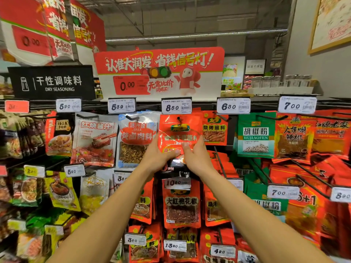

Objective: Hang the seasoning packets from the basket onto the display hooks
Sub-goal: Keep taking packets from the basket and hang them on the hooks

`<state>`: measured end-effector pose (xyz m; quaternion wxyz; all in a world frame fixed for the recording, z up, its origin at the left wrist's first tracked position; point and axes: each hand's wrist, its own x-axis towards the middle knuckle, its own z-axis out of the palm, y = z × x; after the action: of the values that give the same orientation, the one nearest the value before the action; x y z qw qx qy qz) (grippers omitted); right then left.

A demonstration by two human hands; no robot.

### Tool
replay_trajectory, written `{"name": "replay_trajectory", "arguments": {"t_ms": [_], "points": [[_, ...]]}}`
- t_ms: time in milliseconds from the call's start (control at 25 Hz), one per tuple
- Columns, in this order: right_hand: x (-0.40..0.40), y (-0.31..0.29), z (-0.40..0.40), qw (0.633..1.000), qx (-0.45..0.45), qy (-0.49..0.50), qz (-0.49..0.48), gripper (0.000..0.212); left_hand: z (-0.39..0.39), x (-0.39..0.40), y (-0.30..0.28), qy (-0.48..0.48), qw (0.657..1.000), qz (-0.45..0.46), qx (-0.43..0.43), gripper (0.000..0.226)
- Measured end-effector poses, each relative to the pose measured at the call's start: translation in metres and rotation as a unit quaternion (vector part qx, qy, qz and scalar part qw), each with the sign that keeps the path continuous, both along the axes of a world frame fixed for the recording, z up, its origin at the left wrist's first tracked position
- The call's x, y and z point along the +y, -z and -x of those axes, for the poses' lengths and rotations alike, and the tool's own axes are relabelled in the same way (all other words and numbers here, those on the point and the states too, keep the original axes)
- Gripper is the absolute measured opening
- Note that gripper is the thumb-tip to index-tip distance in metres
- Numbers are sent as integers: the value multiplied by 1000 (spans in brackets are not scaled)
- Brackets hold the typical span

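While both hands reach up to the top row, a red seasoning packet (pixel 179 132) sits at the display hook (pixel 178 119) under the 8.50 price tag (pixel 176 106); its hole appears to be at the hook, but blur hides whether it is fully on. The left hand (pixel 158 155) holds the packet's lower left edge, thumb across the front and pointing right, the other fingers behind and not visible. The right hand (pixel 197 155) holds the lower right edge, thumb on the front, fingers behind. The two thumbs nearly meet. Just left hangs a blue and white stew-spice packet (pixel 135 139), just right a red barbecue dip packet (pixel 214 130). Further right is a green pepper powder packet (pixel 255 137). Below the hands a Sichuan peppercorn packet (pixel 181 205) hangs under a 10.60 tag (pixel 176 182). Above stands a red promotional sign (pixel 159 72), and at its left a black DRY SEASONING sign (pixel 51 82).
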<state>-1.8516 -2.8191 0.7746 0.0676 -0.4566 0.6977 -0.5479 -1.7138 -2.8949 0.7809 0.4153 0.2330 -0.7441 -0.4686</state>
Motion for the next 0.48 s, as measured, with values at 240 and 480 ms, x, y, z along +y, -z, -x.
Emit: {"name": "replay_trajectory", "arguments": {"t_ms": [240,480], "points": [[-36,1,23,995,42,41,-79,85,30,-30,-3,-61,997,15,-43,77],[-42,-7,34,991,45,19,-123,87,38,-37,-2,-112,987,69,-97,88]]}}
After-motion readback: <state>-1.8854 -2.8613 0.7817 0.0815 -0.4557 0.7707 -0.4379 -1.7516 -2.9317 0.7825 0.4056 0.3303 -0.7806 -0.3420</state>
